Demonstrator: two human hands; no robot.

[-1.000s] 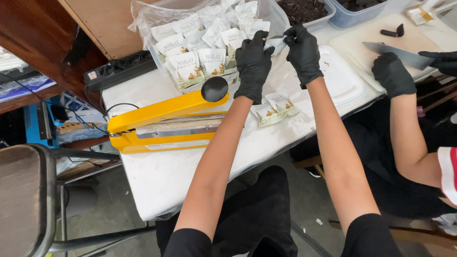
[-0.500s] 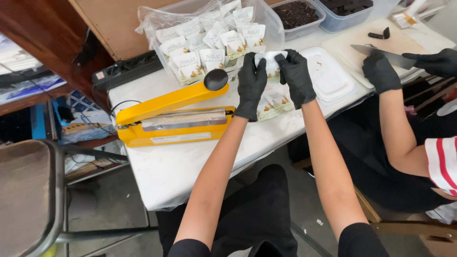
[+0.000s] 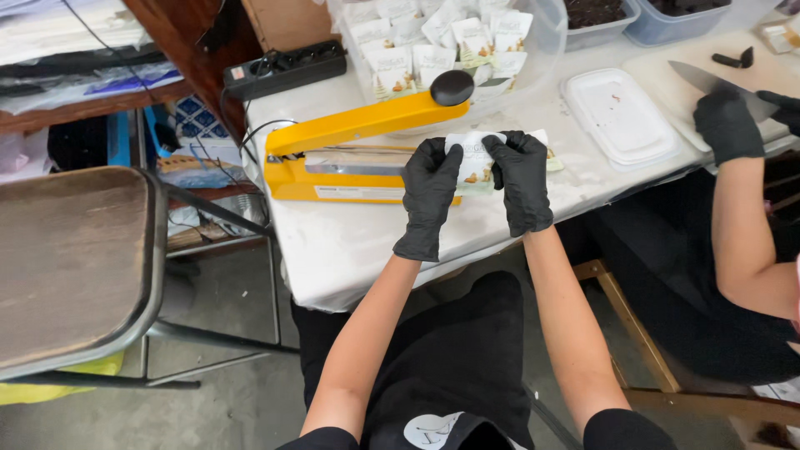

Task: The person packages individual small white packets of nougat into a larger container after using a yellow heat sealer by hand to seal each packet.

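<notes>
Both my hands wear black gloves and hold one small white snack pouch (image 3: 475,164) between them above the white table (image 3: 350,242). My left hand (image 3: 429,196) grips the pouch's left edge and my right hand (image 3: 522,179) grips its right edge. Just left of the pouch lies a yellow heat sealer (image 3: 354,125) with its black-knobbed arm raised. Another white pouch (image 3: 550,158) lies on the table behind my right hand.
A clear tub (image 3: 542,50) of several white pouches stands behind the sealer. A white lid (image 3: 621,117) lies to the right. Another person's gloved hand (image 3: 727,125) holds a knife (image 3: 708,79) over a cutting board. A black power strip (image 3: 283,67) and a metal chair (image 3: 75,258) sit at the left.
My hands have come down and toward me with the pouch, from near the tub to in front of the sealer's right end. The view has shifted right.
</notes>
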